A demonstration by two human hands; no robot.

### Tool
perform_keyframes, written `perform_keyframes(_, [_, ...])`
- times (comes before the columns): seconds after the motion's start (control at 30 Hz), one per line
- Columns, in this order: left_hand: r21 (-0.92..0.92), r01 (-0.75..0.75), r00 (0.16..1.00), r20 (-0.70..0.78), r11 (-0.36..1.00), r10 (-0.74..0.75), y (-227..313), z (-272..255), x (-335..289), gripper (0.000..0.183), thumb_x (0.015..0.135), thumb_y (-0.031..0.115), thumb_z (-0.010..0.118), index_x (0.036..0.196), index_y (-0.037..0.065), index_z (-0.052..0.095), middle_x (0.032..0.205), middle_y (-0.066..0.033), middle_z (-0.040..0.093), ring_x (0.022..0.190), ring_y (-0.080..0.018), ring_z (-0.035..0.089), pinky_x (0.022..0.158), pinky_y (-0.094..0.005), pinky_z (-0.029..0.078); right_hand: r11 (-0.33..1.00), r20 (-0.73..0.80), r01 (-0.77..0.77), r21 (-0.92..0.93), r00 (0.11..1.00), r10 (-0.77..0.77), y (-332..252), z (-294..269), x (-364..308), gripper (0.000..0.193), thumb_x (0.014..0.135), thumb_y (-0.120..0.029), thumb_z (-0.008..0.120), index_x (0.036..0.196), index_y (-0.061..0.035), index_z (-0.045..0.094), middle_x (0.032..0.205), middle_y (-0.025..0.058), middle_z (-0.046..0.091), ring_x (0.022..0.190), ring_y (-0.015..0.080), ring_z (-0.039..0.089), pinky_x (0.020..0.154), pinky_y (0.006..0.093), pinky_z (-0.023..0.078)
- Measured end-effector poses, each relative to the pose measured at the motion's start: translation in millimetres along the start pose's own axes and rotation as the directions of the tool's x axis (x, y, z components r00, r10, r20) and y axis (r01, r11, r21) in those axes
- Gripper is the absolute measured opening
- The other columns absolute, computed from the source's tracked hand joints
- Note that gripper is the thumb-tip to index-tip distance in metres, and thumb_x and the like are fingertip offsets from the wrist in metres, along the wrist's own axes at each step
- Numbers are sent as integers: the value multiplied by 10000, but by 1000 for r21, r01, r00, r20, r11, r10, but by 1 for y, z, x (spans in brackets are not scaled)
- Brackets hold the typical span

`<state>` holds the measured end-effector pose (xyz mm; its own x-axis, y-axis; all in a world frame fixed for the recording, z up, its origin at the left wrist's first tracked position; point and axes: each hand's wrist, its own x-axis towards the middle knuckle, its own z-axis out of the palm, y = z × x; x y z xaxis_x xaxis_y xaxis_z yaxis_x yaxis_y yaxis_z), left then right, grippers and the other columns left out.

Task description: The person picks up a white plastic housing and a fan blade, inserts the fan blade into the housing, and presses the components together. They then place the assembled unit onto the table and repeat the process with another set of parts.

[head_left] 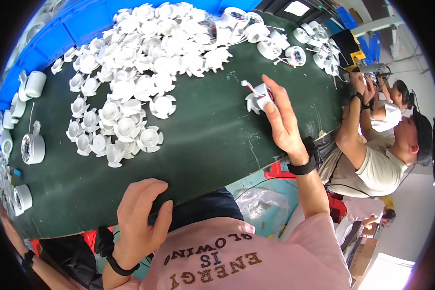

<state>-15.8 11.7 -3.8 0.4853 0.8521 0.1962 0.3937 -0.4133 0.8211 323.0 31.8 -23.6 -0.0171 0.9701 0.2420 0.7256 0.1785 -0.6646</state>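
Green counter [203, 130] has white fans [142, 86] heaped left, probably for elbow room, your left grip [134, 224] is empty and half-curled, and your right grip [286, 123] has a fan unit [259, 99] right of them, wires [247, 85] facing out, likely to spare them.

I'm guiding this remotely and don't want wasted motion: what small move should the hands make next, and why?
Probably bring the left hand over to help steady the bladed white part. The right hand alone grips it, with a wired lead sticking out, while the left appears to hold nothing by the near edge of the green table.
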Motion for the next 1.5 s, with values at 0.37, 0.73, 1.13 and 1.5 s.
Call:
perform_keyframes(0.37, [-133,-113,990,-95,985,101,-7,18,-22,297,799,80,631,1071,-13,555,1015,-155,552,863,-322,557,735,-388,470,954,-18,42,-297,999,-50,-4,1,-12,495,1009,-303,320,1354,45,391,1350,207,429,1236,332,418,1047,394,296])
perform_keyframes(0.73, [-234,-108,985,-158,966,72,-12,21,-21,270,802,61,625,1040,-44,553,1019,-158,543,856,-322,534,728,-402,459,935,44,66,-348,998,-55,-4,1,1,483,1008,-262,304,1360,61,372,1330,210,432,1193,331,440,1007,395,330])
perform_keyframes(1.13, [-309,-59,989,-147,949,14,-14,18,-20,259,801,48,631,1030,-50,559,1022,-163,550,856,-320,546,720,-399,471,940,26,47,-337,999,-41,0,0,-6,453,1006,-238,325,1355,43,391,1360,196,426,1249,323,416,1050,391,299])
perform_keyframes(1.5, [-310,-76,989,-147,948,31,-4,10,-18,226,793,20,646,1015,1,612,989,-155,599,840,-276,594,731,-344,499,988,5,-109,-113,994,111,-50,4,3,431,988,-217,373,1319,49,450,1322,189,493,1213,284,476,1040,353,329])
